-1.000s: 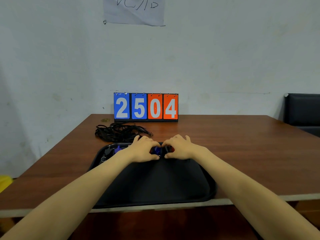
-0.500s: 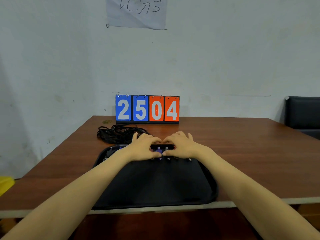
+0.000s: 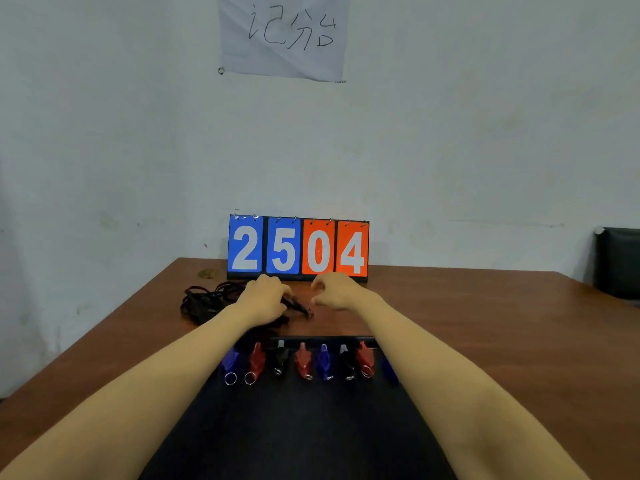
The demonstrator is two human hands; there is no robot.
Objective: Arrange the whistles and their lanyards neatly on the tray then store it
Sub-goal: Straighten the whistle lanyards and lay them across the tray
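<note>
A black tray (image 3: 304, 431) lies on the brown table in front of me. Along its far edge stands a row of several whistles (image 3: 303, 362), blue, red and black, each with a metal ring at the near end. Beyond the tray a tangled pile of black lanyards (image 3: 204, 301) lies on the table. My left hand (image 3: 265, 299) rests on the pile, fingers closed on a lanyard whose clip end (image 3: 306, 311) sticks out to the right. My right hand (image 3: 337, 289) hovers just right of that clip, fingers curled, holding nothing.
A flip scoreboard (image 3: 298, 249) reading 2504 stands at the table's far edge against the wall. A handwritten paper sheet (image 3: 282, 36) hangs above it. A dark chair (image 3: 618, 261) sits at the far right. A small brownish mark (image 3: 207, 273) lies left of the scoreboard.
Both hands left the whistles on the tray and moved away to the lanyard pile. The left hand took hold of a lanyard. The row of whistles is uncovered now. The camera tilted upward.
</note>
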